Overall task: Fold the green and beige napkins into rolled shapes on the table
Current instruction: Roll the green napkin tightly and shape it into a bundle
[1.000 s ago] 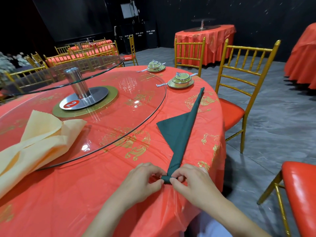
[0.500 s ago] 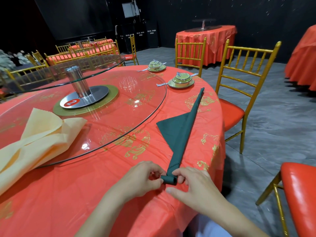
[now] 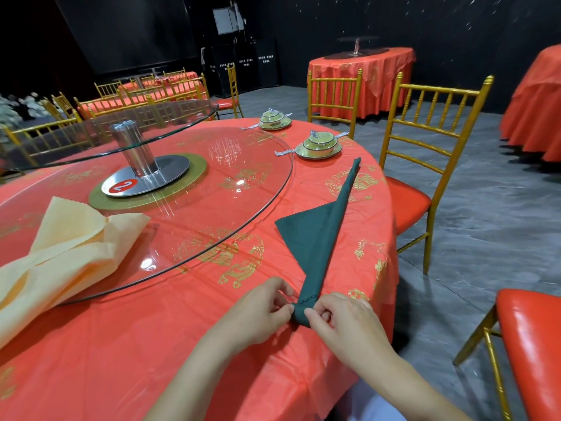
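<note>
- Far to the left, the beige napkin [image 3: 69, 247] lies loosely folded. Part of it is on the glass turntable [image 3: 243, 189] and part hangs down onto the red tablecloth [image 3: 151, 344]. We think it has not been rolled yet.
- Our left hand [image 3: 256, 314] is at the near edge of the table. Its fingers are curled in, and they pinch the left side of a little roll at the near end of the green napkin [image 3: 315, 241].
- The green napkin lies on the red tablecloth, just right of the turntable. It is a long, thin shape that points away from us. A wide flap sticks out to the left about halfway along. Only the near tip is rolled, so we think the rolling has just begun.
- Our right hand [image 3: 346, 323] pinches the right side of the same small roll, with its fingers bent in too.
- What could go wrong?
  - If one hand lets go, the small roll may spring open.
  - If one hand pushes faster than the other, the roll may go crooked.
  - The flap may bunch up when the roll gets to it.
  - The tablecloth looks shiny, so the napkin may slide instead of rolling.
- To the right, the table edge is near. A slip that way could drop the napkin toward the gold chair [image 3: 425, 165].
</note>
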Available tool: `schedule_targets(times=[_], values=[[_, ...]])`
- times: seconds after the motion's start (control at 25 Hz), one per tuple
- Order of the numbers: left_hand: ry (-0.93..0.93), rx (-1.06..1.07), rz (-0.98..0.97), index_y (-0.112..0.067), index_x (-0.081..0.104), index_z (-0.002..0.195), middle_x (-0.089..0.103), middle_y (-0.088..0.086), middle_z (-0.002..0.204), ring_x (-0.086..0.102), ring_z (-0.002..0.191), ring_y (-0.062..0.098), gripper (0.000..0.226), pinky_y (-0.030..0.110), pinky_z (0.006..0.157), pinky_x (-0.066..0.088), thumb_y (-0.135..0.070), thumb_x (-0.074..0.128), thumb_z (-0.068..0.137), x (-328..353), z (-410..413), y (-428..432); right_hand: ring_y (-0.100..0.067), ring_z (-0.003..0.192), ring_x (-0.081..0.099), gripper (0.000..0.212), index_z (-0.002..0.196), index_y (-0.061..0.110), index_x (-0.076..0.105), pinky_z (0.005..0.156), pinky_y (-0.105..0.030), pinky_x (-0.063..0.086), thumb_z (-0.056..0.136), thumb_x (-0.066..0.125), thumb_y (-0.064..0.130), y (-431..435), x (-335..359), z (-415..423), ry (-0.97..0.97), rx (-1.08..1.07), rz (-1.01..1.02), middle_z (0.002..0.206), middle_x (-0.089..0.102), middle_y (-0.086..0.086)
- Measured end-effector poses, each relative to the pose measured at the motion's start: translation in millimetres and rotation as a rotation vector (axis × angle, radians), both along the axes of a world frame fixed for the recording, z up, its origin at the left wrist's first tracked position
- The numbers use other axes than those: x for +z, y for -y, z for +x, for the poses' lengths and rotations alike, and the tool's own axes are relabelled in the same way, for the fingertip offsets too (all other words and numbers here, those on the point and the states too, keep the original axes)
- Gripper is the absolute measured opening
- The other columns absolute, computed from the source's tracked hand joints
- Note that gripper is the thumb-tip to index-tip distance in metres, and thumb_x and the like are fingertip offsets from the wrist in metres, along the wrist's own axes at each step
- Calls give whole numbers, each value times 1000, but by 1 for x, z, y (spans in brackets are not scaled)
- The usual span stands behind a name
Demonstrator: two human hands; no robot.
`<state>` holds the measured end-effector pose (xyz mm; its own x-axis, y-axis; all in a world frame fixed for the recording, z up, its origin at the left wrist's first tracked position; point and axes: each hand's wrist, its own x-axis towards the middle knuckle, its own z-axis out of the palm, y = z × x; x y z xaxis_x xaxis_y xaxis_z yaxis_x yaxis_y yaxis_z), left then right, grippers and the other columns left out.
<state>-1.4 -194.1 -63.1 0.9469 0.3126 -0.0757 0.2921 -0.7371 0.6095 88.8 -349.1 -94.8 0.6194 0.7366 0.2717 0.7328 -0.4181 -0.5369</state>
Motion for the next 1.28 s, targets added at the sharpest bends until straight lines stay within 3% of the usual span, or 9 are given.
schedule_targets(times=[0.08, 0.24, 0.32, 0.44, 0.56, 0.8, 0.88, 1.04, 1.28], values=[[28, 25, -15, -30, 46, 90, 58, -10, 66, 48, 56, 4, 17, 27, 61, 39, -20, 59, 88, -2, 2, 0, 2, 64, 41, 17, 87, 35, 52, 73, -18, 31, 85, 46, 51, 0, -5, -1, 28, -13, 60, 69, 46, 19], [92, 63, 17, -30, 55, 82, 59, -11, 67, 50, 58, 6, 12, 32, 66, 45, -20, 59, 87, -7, 3, 3, 3, 76, 47, 29, 87, 35, 62, 76, -19, 28, 70, 54, 57, 5, -10, 1, 120, -7, 71, 78, 53, 20], [118, 70, 44, -29, 63, 89, 61, -14, 72, 52, 63, 4, 6, 31, 70, 48, -23, 61, 86, -8, 1, 5, 2, 79, 49, 32, 87, 34, 64, 76, -18, 25, 67, 55, 57, 5, -9, 3, 134, -5, 55, 78, 54, 19], [96, 14, 84, -28, 63, 103, 55, -20, 78, 48, 67, -3, 21, 20, 69, 42, -25, 66, 83, -6, -5, 7, 2, 73, 51, 27, 80, 34, 65, 74, -16, 29, 65, 55, 54, 2, -8, 6, 84, -4, 86, 71, 47, 20], [87, -25, 121, -26, 62, 104, 53, -20, 81, 46, 70, -2, 22, 15, 69, 37, -24, 66, 82, -2, -13, 12, 4, 70, 44, 21, 73, 34, 63, 73, -15, 26, 64, 56, 51, 5, -8, 5, 60, 45, 108, 67, 39, 22], [-81, -108, 26, -25, 61, 95, 57, -11, 68, 47, 59, 2, 8, 24, 63, 42, -27, 60, 87, 9, -20, 23, 4, 74, 49, 30, 70, 37, 60, 81, -16, 28, 65, 45, 62, 24, -2, 2, -89, 142, -4, 67, 50, 17], [-147, -102, 57, -18, 61, 99, 60, -8, 75, 52, 67, 9, 15, 29, 68, 44, -29, 56, 90, 13, -14, 23, 8, 77, 47, 29, 74, 39, 58, 79, -17, 28, 65, 43, 63, 25, 0, 2, -94, 119, 19, 69, 50, 17], [-236, -89, 111, -13, 65, 100, 69, 4, 95, 57, 79, 15, 24, 27, 69, 44, -32, 53, 93, 20, -1, 20, 8, 74, 44, 24, 88, 40, 54, 77, -18, 32, 70, 53, 56, 24, -4, 2, -1, 40, 110, 71, 47, 19], [-188, 11, 210, -13, 65, 84, 68, 3, 81, 58, 72, 18, 30, 31, 63, 40, -40, 54, 90, 16, 3, 20, 1, 82, 50, 30, 92, 34, 61, 77, -20, 30, 67, 60, 51, 27, -8, 0, 95, 55, 109, 81, 49, 19]])
